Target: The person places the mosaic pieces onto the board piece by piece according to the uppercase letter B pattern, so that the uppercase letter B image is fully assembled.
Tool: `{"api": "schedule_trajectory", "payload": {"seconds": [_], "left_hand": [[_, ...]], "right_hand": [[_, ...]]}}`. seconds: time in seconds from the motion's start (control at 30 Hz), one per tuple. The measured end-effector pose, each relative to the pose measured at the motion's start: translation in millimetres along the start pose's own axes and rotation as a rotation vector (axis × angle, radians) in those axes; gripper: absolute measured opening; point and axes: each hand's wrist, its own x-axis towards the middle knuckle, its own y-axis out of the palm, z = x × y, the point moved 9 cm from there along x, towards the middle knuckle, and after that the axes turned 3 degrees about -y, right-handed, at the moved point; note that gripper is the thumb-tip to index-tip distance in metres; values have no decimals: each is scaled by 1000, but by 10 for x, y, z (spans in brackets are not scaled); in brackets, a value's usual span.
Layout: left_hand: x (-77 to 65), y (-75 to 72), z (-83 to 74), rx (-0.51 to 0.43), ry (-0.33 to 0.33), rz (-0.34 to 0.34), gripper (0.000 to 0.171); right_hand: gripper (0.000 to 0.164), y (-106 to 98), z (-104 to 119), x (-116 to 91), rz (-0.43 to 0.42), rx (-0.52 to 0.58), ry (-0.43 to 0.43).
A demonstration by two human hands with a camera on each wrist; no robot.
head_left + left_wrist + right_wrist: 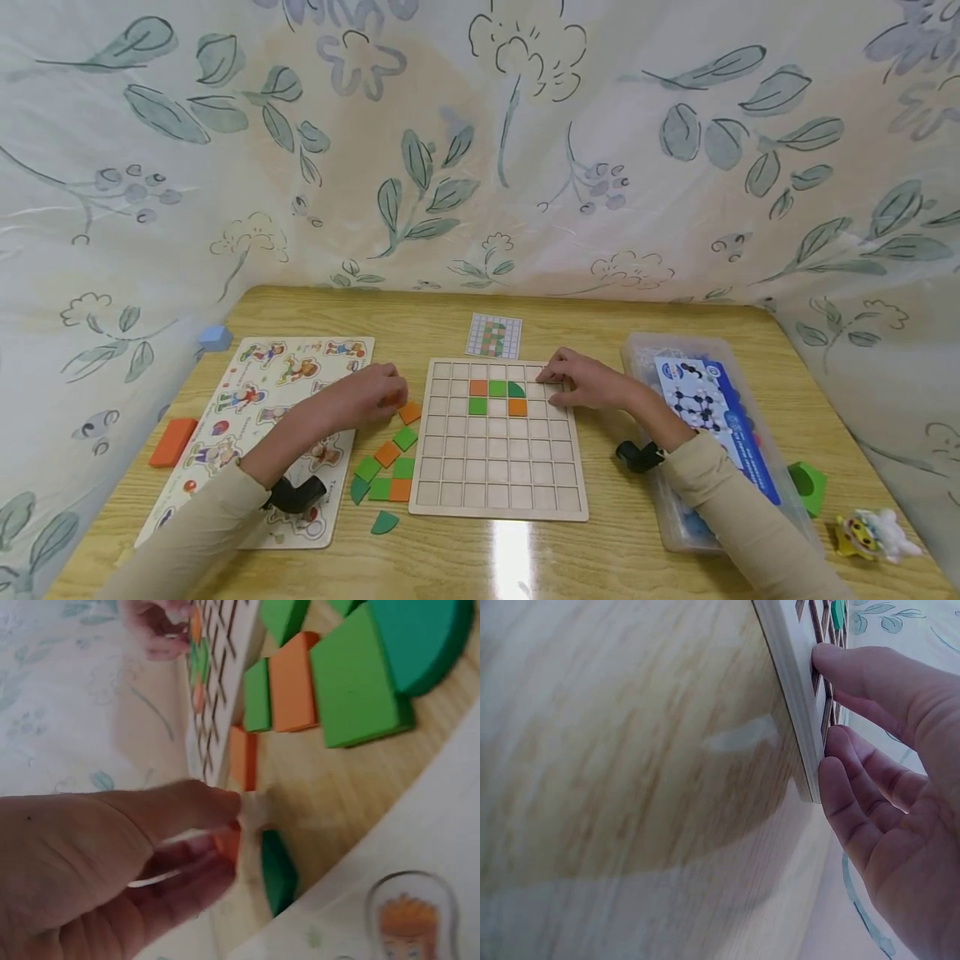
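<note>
In the left wrist view, my left hand (112, 862) pinches an orange tile (228, 846) between thumb and fingers. The head view has this left hand (375, 392) left of a wooden grid board (495, 500), above loose tiles. My right hand (588, 381) touches the board's upper right corner, and in the right wrist view its fingers (847, 795) lie loosely along the edge, holding nothing. Several pieces sit in the upper grid: orange squares (517, 407), green squares (477, 406) and a dark green quarter circle (516, 389).
Green and orange tiles (380, 488) and a dark green quarter circle (383, 522) lie left of the board. A pattern card (474, 337) is behind it. A picture puzzle board (247, 358) stands left, a plastic box (675, 533) right, near a toy figure (855, 533).
</note>
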Motion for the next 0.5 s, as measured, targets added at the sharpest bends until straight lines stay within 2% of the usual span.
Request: {"api": "schedule_trajectory", "payload": {"seconds": [0.13,0.27,0.37,0.5], "left_hand": [[23,-105,-75,7,45,-70,2],[85,-127,-181,-3,62,-93,6],[169,-56,-305,-11,88,-81,7],[289,108,-561,-2,175,-60,7]], "right_hand": [[31,6,9,11,5,-2,1],[30,3,10,12,7,-4,2],[30,0,11,9,5,-8,-1],[30,5,17,11,0,-6,-12]]}}
